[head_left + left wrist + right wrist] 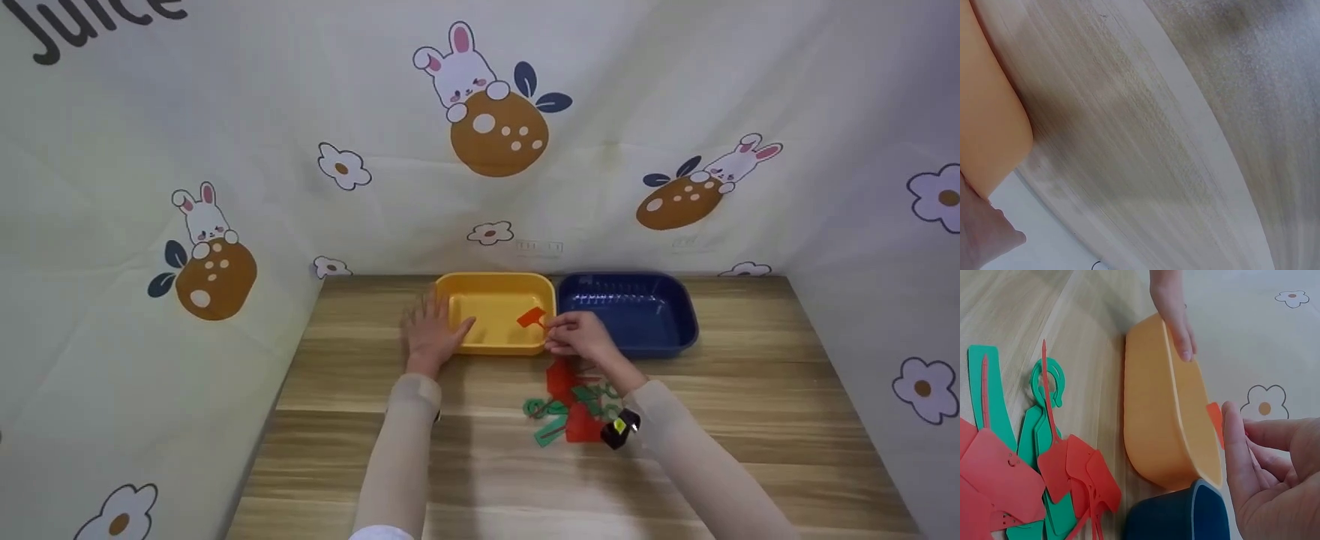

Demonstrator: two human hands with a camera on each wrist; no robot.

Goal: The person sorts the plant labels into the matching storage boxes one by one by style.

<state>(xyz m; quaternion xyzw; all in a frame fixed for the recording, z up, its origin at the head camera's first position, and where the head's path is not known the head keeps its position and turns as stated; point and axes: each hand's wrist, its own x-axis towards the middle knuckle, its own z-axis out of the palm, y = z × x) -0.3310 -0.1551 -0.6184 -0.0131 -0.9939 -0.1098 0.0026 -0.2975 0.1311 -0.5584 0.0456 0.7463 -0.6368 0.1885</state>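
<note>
My right hand (579, 336) pinches a red plastic tag with a thin stem (531, 318) between thumb and fingertips. The tag's flat head is over the right side of the yellow bin (495, 349). In the right wrist view, the fingers of that hand (1275, 467) partly cover the red tag (1216, 419). My left hand (433, 334) rests on the yellow bin's left rim, fingers spread and thumb over the front corner. The left wrist view catches only part of that hand (988, 233) beside the bin's wall (994, 112).
A dark blue bin (645, 351) stands right against the yellow one. In front of both lies a loose pile of red tags (583, 424) and green tags (551, 430), some with hooked rings. A patterned cloth (397, 217) hangs behind the wooden table (345, 465).
</note>
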